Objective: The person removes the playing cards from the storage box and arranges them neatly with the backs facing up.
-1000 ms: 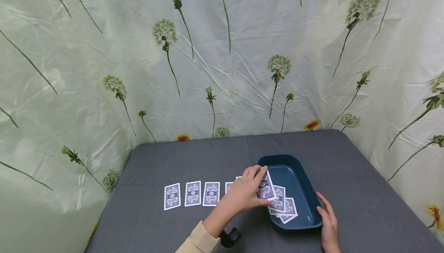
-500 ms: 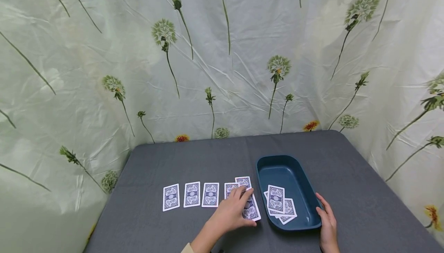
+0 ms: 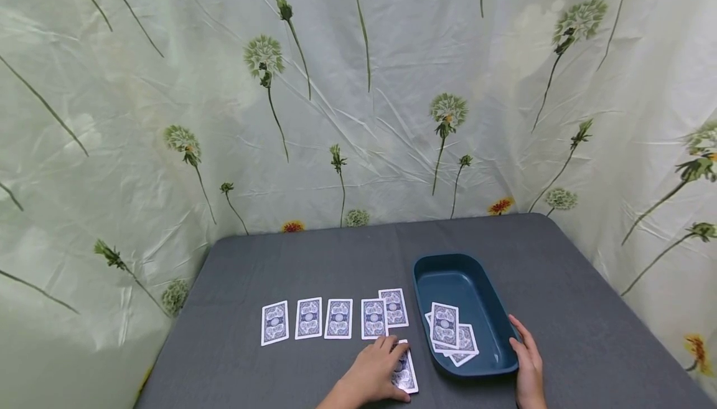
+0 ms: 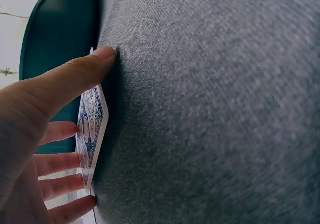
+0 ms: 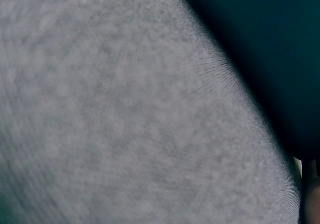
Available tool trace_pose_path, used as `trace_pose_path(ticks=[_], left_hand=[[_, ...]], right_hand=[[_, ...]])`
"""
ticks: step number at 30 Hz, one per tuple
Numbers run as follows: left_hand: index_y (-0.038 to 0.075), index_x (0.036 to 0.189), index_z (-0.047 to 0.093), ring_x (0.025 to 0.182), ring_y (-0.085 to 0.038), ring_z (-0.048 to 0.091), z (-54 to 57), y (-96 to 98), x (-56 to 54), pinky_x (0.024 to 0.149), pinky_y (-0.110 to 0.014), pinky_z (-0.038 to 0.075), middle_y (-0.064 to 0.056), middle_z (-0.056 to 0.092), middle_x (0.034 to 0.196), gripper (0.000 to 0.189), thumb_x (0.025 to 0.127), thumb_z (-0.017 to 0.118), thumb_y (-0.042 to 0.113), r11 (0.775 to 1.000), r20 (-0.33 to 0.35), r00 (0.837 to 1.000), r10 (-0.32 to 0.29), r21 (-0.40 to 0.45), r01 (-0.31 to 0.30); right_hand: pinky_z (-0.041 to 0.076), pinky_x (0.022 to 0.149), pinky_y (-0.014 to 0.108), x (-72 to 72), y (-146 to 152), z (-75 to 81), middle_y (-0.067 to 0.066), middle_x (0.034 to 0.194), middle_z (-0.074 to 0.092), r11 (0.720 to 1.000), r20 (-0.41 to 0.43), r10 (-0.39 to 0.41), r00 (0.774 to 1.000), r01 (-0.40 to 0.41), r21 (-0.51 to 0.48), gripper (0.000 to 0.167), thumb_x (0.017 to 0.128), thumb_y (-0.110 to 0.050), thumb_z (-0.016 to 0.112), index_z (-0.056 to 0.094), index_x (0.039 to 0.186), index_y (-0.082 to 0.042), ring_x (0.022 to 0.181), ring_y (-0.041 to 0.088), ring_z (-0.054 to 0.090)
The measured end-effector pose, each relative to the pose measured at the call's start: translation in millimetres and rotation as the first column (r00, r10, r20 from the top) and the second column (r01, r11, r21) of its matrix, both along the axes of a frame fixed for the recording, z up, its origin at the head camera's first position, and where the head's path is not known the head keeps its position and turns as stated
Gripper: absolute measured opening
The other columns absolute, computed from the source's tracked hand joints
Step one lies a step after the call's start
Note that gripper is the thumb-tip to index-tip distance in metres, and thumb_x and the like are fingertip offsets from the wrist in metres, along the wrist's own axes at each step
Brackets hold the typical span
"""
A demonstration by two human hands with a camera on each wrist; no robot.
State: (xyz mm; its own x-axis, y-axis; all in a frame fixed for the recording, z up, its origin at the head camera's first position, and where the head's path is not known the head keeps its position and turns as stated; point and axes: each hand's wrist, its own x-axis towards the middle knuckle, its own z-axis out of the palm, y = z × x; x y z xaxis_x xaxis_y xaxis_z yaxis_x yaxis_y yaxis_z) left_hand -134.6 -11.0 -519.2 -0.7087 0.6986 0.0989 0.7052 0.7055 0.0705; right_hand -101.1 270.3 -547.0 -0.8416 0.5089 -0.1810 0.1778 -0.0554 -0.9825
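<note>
My left hand (image 3: 374, 371) pinches a blue-and-white patterned playing card (image 3: 404, 368), back up, low over the table's near part. In the left wrist view the thumb (image 4: 102, 56) is at one end of the card (image 4: 90, 129), the fingers along its other side, with a dark shadow beneath. My right hand (image 3: 529, 362) holds the right side of a dark teal tray (image 3: 487, 309) near its front corner, thumb and forefinger at the rim. Inside the tray's left part lies a small overlapping pile of cards (image 3: 445, 325). Mostly the tray's dark wall (image 5: 270, 48) shows in the right wrist view.
Several cards lie back up in a row left of the tray, from the leftmost card (image 3: 275, 323) to one (image 3: 373, 319) that overlaps a card behind it (image 3: 396, 307). A grey cloth (image 3: 313, 259) covers the table. A floral curtain (image 3: 336, 85) hangs behind.
My left hand has carried the card from over the tray's left edge leftward, then toward the near edge, uncovering the two overlapping cards. The right hand has stayed at the tray.
</note>
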Motion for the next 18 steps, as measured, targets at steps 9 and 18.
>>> trace_pose_path(ticks=[9, 18], left_hand=[[0.023, 0.120, 0.052, 0.106, -0.014, 0.050, -4.4, 1.6, 0.2, 0.085, -0.029, 0.044, 0.002, 0.052, 0.117, 0.077, 0.059, 0.070, 0.065, 1.000, -0.011, 1.000, 0.004, -0.025, -0.004], [0.022, 0.123, 0.050, 0.112, -0.015, 0.049, -5.9, 4.5, -1.0, 0.089, -0.031, 0.045, 0.000, 0.050, 0.123, 0.074, 0.064, 0.068, 0.063, 1.000, 0.109, 0.994, 0.017, 0.000, -0.017]], right_hand=[[-0.001, 0.111, 0.050, -0.6, -1.6, 0.1, 0.001, 0.153, 0.016, 1.000, 0.004, -0.009, 1.000, 0.009, -0.005, 0.046, 0.097, -0.026, 0.029, 0.028, 0.143, -0.016, 0.141, 0.020, 0.002], [-0.001, 0.111, 0.051, 0.1, -0.6, 0.4, 0.002, 0.153, 0.014, 1.000, 0.000, 0.003, 1.000, -0.003, -0.005, 0.046, 0.098, -0.027, 0.029, 0.028, 0.142, -0.016, 0.141, 0.020, 0.002]])
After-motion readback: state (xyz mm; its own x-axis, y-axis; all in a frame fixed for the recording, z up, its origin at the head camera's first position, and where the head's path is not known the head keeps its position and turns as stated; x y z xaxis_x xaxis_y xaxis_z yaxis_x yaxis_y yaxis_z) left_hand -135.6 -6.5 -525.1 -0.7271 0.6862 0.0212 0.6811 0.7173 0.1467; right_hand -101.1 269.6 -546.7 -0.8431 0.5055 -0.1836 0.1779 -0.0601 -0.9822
